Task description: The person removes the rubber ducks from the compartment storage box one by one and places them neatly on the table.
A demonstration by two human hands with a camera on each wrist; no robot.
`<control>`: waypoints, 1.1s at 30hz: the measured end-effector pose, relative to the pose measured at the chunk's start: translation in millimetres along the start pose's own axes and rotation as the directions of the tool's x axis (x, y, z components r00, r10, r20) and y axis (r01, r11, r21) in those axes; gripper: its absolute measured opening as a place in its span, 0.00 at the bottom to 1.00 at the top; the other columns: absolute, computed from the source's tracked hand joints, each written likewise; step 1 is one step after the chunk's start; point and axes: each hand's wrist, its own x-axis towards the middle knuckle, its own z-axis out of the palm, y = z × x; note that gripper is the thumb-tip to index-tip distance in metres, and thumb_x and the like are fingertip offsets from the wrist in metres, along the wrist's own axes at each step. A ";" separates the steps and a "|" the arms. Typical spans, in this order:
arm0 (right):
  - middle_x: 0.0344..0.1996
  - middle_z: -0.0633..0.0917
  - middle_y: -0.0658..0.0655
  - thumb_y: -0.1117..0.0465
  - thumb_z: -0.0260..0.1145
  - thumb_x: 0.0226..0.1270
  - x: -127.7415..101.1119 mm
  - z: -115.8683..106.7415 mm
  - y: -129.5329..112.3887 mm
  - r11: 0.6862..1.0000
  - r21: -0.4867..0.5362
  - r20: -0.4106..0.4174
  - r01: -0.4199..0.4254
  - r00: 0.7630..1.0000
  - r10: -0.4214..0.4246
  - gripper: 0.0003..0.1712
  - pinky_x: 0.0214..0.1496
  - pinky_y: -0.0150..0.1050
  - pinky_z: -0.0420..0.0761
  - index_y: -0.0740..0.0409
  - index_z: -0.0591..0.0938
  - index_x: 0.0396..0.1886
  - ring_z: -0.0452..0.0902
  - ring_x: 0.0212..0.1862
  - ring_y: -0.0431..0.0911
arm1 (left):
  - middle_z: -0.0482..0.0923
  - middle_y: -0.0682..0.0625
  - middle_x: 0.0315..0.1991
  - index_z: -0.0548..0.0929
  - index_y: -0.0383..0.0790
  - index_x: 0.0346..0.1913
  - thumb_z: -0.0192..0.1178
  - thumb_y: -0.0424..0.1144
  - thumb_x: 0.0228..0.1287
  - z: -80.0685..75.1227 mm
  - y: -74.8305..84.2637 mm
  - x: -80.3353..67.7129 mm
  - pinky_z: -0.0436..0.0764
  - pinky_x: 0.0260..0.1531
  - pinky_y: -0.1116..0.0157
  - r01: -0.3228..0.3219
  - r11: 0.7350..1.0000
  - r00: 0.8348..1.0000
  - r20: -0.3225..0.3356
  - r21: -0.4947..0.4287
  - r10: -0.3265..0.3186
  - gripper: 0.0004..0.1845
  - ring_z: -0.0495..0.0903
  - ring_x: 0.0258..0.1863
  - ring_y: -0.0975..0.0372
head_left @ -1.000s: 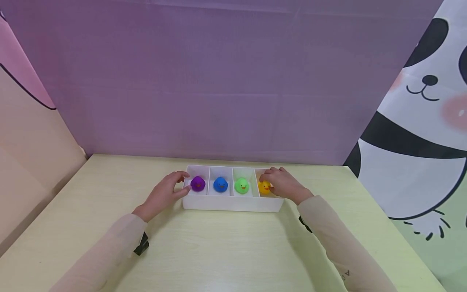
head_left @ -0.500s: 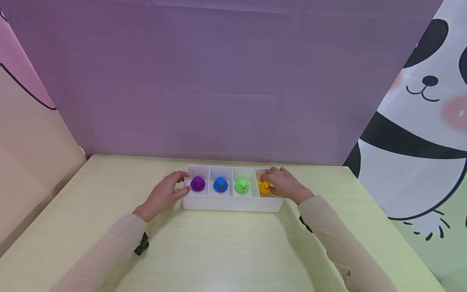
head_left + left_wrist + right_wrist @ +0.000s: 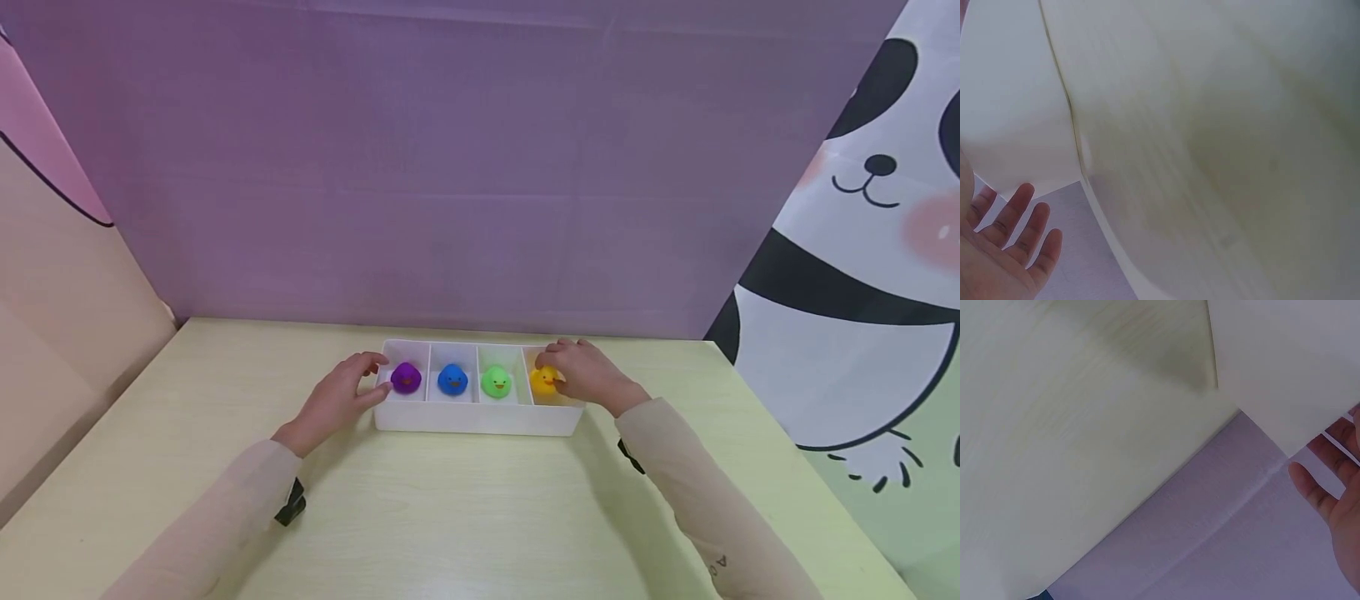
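Note:
A white four-part tray [image 3: 472, 419] holds a purple toy duck [image 3: 406, 378], a blue toy duck [image 3: 452, 380], a green toy duck [image 3: 496, 382] and a yellow toy duck [image 3: 543, 381], each in its own compartment. My left hand [image 3: 341, 392] is at the tray's left end, thumb and fingertips at the rim near the purple duck, fingers loosely bent. In the left wrist view that hand [image 3: 1007, 250] shows its fingers spread past the tray's side. My right hand [image 3: 588, 375] reaches into the rightmost compartment and pinches the yellow duck, partly hiding it. The wrist views show no ducks.
The tray stands on a pale wooden table [image 3: 465, 517] near its back edge. A purple cloth backdrop [image 3: 450, 167] rises right behind it. A wall with a printed panda [image 3: 847, 358] is on the right, a beige wall [image 3: 67, 333] on the left.
My right hand and forearm have shifted slightly right, and the yellow duck sits a little higher and turned in its compartment. My left hand has hardly moved.

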 end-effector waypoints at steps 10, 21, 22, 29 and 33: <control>0.35 0.82 0.51 0.66 0.73 0.45 0.2 -11.3 5.1 1.000 -0.003 -0.039 0.003 0.999 -0.003 0.16 0.41 0.47 0.77 0.54 0.82 0.38 0.74 0.38 0.48 | 0.75 0.43 0.49 0.71 0.40 0.56 0.56 0.46 0.61 -0.2 0.4 -0.9 0.74 0.49 0.52 -0.005 1.000 1.000 -0.003 0.004 0.005 0.22 0.73 0.48 0.51; 0.37 0.82 0.51 0.67 0.71 0.47 0.1 -36.4 6.0 1.000 0.001 -0.044 -0.012 0.999 0.012 0.16 0.45 0.51 0.75 0.54 0.82 0.39 0.74 0.41 0.48 | 0.75 0.42 0.49 0.71 0.40 0.56 0.57 0.46 0.61 -1.3 0.3 -0.5 0.74 0.48 0.53 -0.004 1.000 1.000 -0.007 0.009 0.004 0.22 0.73 0.47 0.52; 0.37 0.82 0.51 0.66 0.71 0.47 -0.1 -38.4 6.5 1.000 0.002 -0.041 -0.018 0.999 0.018 0.16 0.46 0.51 0.75 0.54 0.82 0.39 0.74 0.41 0.48 | 0.75 0.42 0.49 0.71 0.40 0.56 0.56 0.46 0.61 -1.3 0.3 -0.4 0.74 0.48 0.53 -0.004 1.000 1.000 -0.007 0.011 0.004 0.23 0.73 0.47 0.52; 0.39 0.83 0.52 0.66 0.71 0.48 -4.0 -52.0 6.3 0.998 -0.014 -0.021 -0.057 0.998 0.056 0.17 0.47 0.49 0.76 0.55 0.82 0.41 0.74 0.43 0.49 | 0.76 0.43 0.47 0.72 0.40 0.55 0.57 0.44 0.59 1.3 -0.3 0.6 0.75 0.46 0.53 -0.005 1.000 1.000 -0.021 0.022 0.006 0.22 0.74 0.45 0.52; 0.40 0.83 0.52 0.66 0.71 0.48 -7.6 -54.4 10.3 0.997 -0.014 -0.015 -0.082 0.997 0.082 0.17 0.49 0.50 0.75 0.54 0.82 0.42 0.74 0.44 0.49 | 0.76 0.43 0.47 0.72 0.40 0.55 0.58 0.44 0.59 2.5 -0.8 1.0 0.75 0.45 0.54 -0.007 1.000 1.000 -0.026 0.023 0.008 0.22 0.74 0.44 0.52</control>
